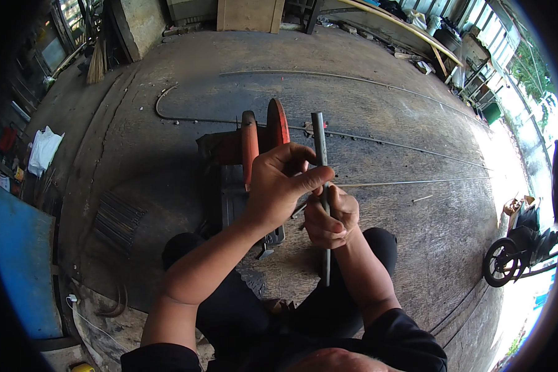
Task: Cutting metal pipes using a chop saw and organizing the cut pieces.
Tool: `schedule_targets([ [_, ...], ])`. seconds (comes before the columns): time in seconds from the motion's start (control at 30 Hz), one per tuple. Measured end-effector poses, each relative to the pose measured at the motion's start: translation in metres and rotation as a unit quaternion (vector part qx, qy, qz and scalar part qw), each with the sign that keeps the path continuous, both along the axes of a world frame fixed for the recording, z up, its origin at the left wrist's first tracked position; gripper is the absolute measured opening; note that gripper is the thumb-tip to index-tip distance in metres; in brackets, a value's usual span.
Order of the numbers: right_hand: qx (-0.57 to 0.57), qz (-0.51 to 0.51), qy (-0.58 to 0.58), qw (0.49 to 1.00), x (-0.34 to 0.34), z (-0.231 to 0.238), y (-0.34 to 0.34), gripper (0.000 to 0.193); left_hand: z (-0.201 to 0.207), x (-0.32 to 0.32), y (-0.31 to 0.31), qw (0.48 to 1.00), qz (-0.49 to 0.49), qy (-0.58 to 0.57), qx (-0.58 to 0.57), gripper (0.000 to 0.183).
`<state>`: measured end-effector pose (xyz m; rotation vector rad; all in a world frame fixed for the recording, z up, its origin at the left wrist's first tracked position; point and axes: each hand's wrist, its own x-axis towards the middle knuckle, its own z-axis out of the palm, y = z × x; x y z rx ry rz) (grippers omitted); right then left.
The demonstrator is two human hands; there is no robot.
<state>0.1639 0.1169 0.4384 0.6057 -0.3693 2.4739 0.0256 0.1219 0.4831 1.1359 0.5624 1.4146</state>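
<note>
A grey metal rod (319,137) stands nearly upright in front of me, its top end tilted slightly left. My left hand (279,183) is closed on its middle, with the thumb laid across the rod and the index finger behind it. Just below, my right hand (333,217) has its fingers wrapped round the same rod. The lower end sticks out beneath that hand, above my lap. Beyond my left hand sits a cut-off saw with an orange guard (250,146), a red-sided round part (279,124) and a dark base (230,201). My left hand hides part of it.
A bundle of dark rods (119,220) lies on the floor to the left. A long bent bar (279,73) and a thin straight rod (415,181) stretch across the floor ahead. A white bag (45,150) and a blue panel (22,254) are at far left; a motorcycle wheel (501,261) stands far right.
</note>
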Motion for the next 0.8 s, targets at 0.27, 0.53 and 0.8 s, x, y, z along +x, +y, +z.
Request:
schedule_targets([
  [0.27, 0.003, -0.037, -0.027, 0.999, -0.003, 0.004, -0.006, 0.031, 0.0, -0.003, -0.003, 1.0, -0.001, -0.009, 0.013, 0.02],
  [0.53, -0.056, -0.342, -0.188, 0.919, 0.036, -0.084, -0.001, 0.035, -0.046, -0.047, 0.064, 0.901, 0.279, 0.328, 0.053, 0.037],
  [0.8, -0.155, -0.341, -0.425, 0.824, 0.059, -0.212, 0.009, 0.038, -0.072, -0.067, 0.087, 0.928, 0.109, 0.288, -0.212, 0.044],
])
